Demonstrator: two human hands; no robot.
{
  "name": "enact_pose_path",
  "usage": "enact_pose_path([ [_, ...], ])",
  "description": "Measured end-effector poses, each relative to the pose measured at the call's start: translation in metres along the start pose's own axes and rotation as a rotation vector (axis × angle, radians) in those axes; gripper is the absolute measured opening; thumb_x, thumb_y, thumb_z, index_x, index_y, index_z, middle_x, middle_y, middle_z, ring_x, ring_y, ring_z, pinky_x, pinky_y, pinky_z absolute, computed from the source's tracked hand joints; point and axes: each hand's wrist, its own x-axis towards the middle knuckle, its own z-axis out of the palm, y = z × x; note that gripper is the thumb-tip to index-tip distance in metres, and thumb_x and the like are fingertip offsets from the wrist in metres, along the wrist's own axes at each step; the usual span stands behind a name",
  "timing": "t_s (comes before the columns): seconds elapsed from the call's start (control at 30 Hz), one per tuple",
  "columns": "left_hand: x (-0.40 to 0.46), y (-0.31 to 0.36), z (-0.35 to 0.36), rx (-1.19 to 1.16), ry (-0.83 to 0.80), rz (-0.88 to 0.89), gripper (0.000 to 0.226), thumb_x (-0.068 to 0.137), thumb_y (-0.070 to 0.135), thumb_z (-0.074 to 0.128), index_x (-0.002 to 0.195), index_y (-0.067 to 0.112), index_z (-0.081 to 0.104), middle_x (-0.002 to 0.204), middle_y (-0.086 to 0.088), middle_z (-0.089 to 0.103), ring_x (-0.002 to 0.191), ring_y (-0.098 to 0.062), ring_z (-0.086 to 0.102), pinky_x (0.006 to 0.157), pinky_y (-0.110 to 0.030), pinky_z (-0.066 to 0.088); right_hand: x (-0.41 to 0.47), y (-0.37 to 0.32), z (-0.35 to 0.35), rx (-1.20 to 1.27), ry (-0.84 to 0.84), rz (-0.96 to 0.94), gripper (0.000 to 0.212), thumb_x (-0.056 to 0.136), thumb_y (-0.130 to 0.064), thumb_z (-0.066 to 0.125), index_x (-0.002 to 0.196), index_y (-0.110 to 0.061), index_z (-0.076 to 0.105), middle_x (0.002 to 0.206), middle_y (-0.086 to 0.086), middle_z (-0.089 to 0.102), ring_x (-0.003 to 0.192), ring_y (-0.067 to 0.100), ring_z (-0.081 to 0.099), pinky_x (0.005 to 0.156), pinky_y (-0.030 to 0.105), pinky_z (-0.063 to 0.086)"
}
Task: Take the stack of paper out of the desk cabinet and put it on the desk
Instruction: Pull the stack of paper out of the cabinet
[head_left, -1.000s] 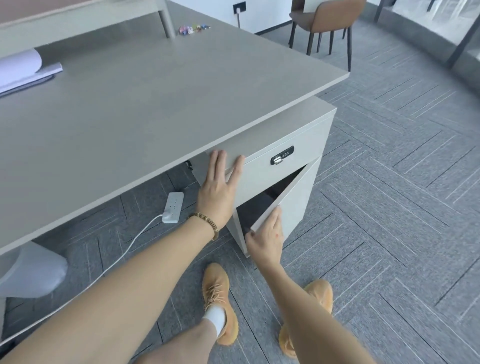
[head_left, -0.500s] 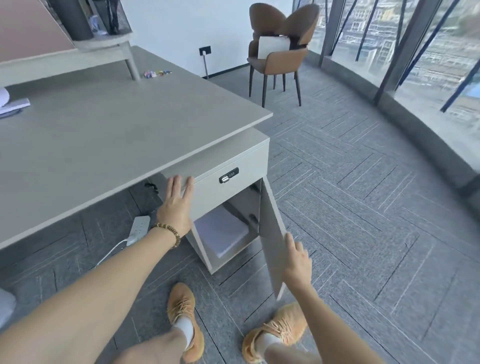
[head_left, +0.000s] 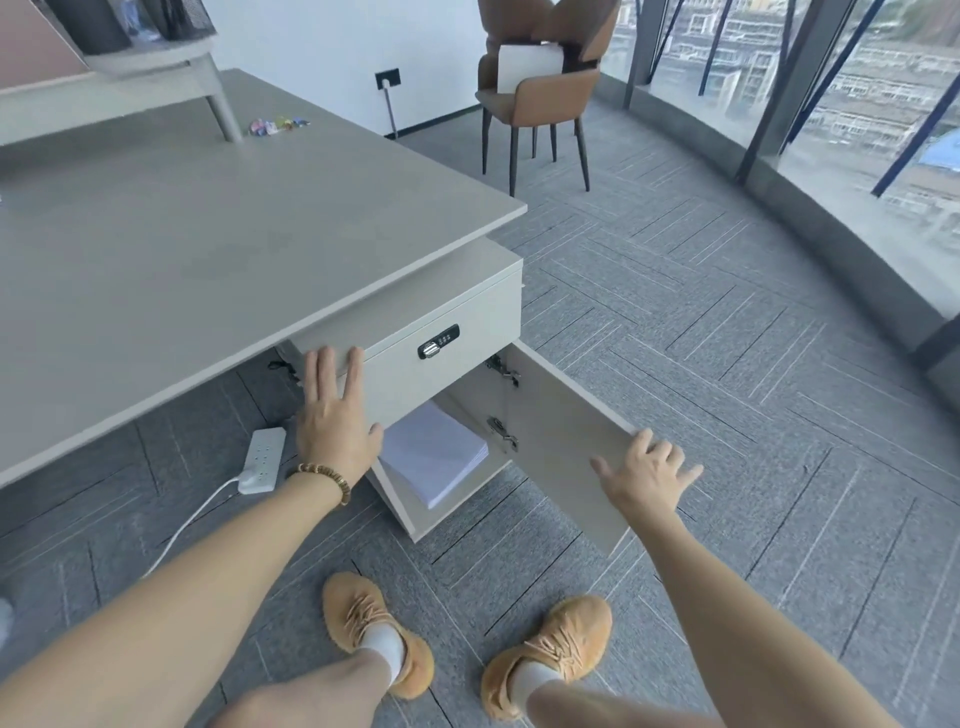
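Left hand (head_left: 337, 431) flat, right hand (head_left: 647, 475) spread — seemingly empty

Grey carpet tiles (head_left: 675, 322) laid in a herringbone pattern cover the floor. A white wall (head_left: 332, 47) stands at the back with a dark socket plate (head_left: 387, 78) low on it. Near that wall, a brown chair (head_left: 540, 88) on thin dark legs holds a white board on its seat. Tall windows (head_left: 852, 98) with dark frames curve along the right side, letting in bright daylight and showing buildings outside. A white power strip (head_left: 264, 460) lies on the carpet.
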Motion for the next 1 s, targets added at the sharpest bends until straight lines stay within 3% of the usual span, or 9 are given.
enact_pose_path([
  [0.17, 0.001, 0.013, 0.005, -0.054, 0.047, -0.075, 0.085, 0.074, 0.017, 0.076, 0.149, 0.013, 0.036, 0.158, -0.018, 0.026, 0.151, -0.036, 0.016, 0.090, -0.057, 0.052, 0.012, -0.003, 0.000, -0.092, 0.039, -0.018, 0.095, 0.085, -0.066, 0.048, 0.153, -0.006, 0.023, 0.148, 0.021, 0.043, 0.142, 0.038, 0.034, 0.115, 0.066, 0.013],
  [0.4, -0.006, 0.025, 0.021, -0.146, 0.119, -0.119, 0.082, 0.073, 0.013, 0.067, 0.149, 0.008, 0.036, 0.159, -0.017, 0.026, 0.151, -0.037, 0.014, 0.090, -0.057, 0.050, 0.042, 0.001, 0.002, -0.071, 0.074, 0.000, 0.078, 0.087, -0.064, 0.046, 0.142, -0.009, 0.037, 0.138, 0.023, 0.050, 0.132, 0.040, 0.041, 0.111, 0.058, 0.029],
  [0.57, -0.008, 0.027, 0.015, -0.099, 0.124, -0.083, 0.083, 0.069, 0.011, 0.069, 0.147, 0.008, 0.042, 0.158, -0.024, 0.028, 0.150, -0.044, 0.016, 0.094, -0.058, 0.048, 0.036, -0.009, -0.009, -0.095, 0.030, -0.003, 0.086, 0.088, -0.067, 0.043, 0.151, -0.011, 0.026, 0.147, 0.022, 0.043, 0.142, 0.038, 0.032, 0.115, 0.065, 0.017],
  [0.7, -0.020, 0.038, 0.023, -0.087, 0.162, 0.001, 0.072, 0.073, 0.010, 0.067, 0.143, 0.010, 0.051, 0.159, -0.030, 0.024, 0.150, -0.050, 0.012, 0.111, -0.065, 0.030, 0.029, -0.041, -0.012, -0.042, 0.077, -0.202, 0.073, 0.092, -0.058, 0.041, 0.149, -0.013, 0.034, 0.154, 0.018, 0.038, 0.148, 0.034, 0.028, 0.118, 0.063, 0.007],
  [0.77, -0.033, 0.046, 0.045, -0.064, 0.102, 0.113, 0.067, 0.076, 0.014, 0.067, 0.142, 0.011, 0.055, 0.160, -0.029, 0.024, 0.152, -0.043, 0.019, 0.116, -0.066, 0.023, 0.024, -0.063, -0.005, -0.018, 0.099, -0.336, 0.065, 0.094, -0.052, 0.042, 0.146, -0.013, 0.041, 0.152, 0.016, 0.042, 0.145, 0.031, 0.034, 0.121, 0.058, 0.007],
  [0.83, -0.047, 0.050, 0.076, -0.058, -0.030, 0.167, 0.063, 0.079, 0.018, 0.068, 0.141, 0.010, 0.057, 0.160, -0.026, 0.029, 0.150, -0.039, 0.027, 0.116, -0.064, 0.028, 0.023, -0.084, 0.011, 0.009, 0.072, -0.437, 0.057, 0.096, -0.047, 0.044, 0.142, -0.014, 0.046, 0.149, 0.015, 0.047, 0.142, 0.030, 0.039, 0.123, 0.053, 0.012],
  [1.0, -0.044, 0.030, 0.170, -0.150, -0.335, -0.105, 0.052, 0.090, 0.026, 0.061, 0.139, 0.009, 0.051, 0.151, -0.018, 0.039, 0.136, -0.033, 0.044, 0.106, -0.043, 0.046, 0.038, -0.121, 0.072, 0.006, -0.099, -0.479, 0.049, 0.095, -0.045, 0.049, 0.132, -0.013, 0.053, 0.137, 0.015, 0.054, 0.124, 0.034, 0.053, 0.111, 0.046, 0.033],
])
